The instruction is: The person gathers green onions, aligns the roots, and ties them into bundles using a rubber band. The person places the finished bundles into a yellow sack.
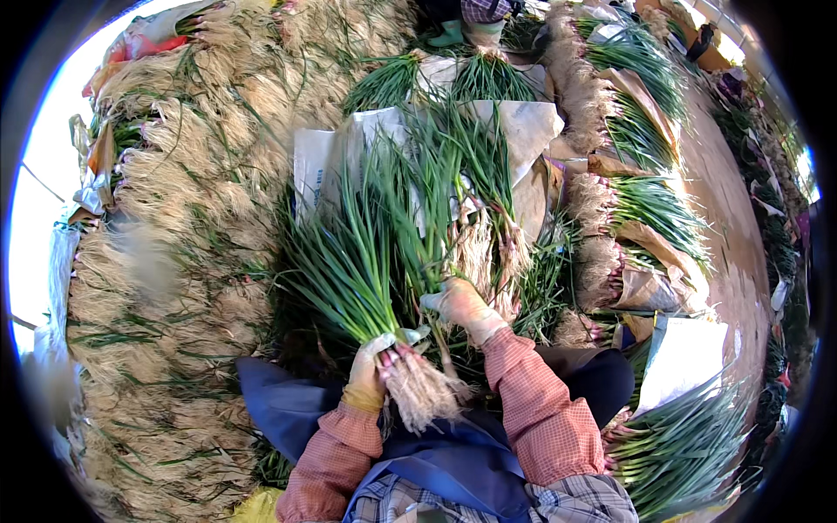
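Note:
My left hand (374, 369), in a pale glove with a yellowish cuff, is closed around a bunch of green onions (366, 294). Their long green leaves point up and away, and the reddish bulbs and pale roots (418, 389) hang over my lap. To its right my right hand (463, 306), gloved too, grips the lower part of some green stalks (422, 242); its fingertips are partly hidden. More green onions with long pale roots (474, 252) lie just beyond the right hand, on whitish and brown sheets (516, 134).
Masses of pale roots (189, 261) cover the left side. Along the right, bundled green onions (660, 202) lie in a row with brown paper pieces (664, 252). A white sheet (683, 359) stands at right. Another person's green boot (448, 34) shows at the top.

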Motion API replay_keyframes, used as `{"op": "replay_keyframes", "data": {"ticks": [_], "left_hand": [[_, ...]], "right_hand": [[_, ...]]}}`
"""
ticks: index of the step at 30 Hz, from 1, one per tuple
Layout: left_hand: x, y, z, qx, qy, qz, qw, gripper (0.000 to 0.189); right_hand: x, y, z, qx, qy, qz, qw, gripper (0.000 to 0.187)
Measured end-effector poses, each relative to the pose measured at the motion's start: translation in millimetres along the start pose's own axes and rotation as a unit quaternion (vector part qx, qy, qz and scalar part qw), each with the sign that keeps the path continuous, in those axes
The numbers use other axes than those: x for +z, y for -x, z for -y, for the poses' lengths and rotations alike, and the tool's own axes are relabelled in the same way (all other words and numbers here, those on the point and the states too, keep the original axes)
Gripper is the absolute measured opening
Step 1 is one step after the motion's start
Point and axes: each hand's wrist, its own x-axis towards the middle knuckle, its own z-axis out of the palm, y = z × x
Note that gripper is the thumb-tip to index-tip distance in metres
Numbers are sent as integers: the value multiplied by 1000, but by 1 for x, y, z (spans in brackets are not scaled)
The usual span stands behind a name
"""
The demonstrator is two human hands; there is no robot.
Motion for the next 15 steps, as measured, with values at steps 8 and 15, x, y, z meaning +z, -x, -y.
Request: {"op": "replay_keyframes", "data": {"ticks": [8,15], "left_hand": [[32,-28,20,8,-1,-5,1000,12],[58,-5,-1,51,81,-58,994,15]], "right_hand": [[4,7,-20,-4,-154,42,987,46],[-70,34,-11,25,-290,10,957,22]]}}
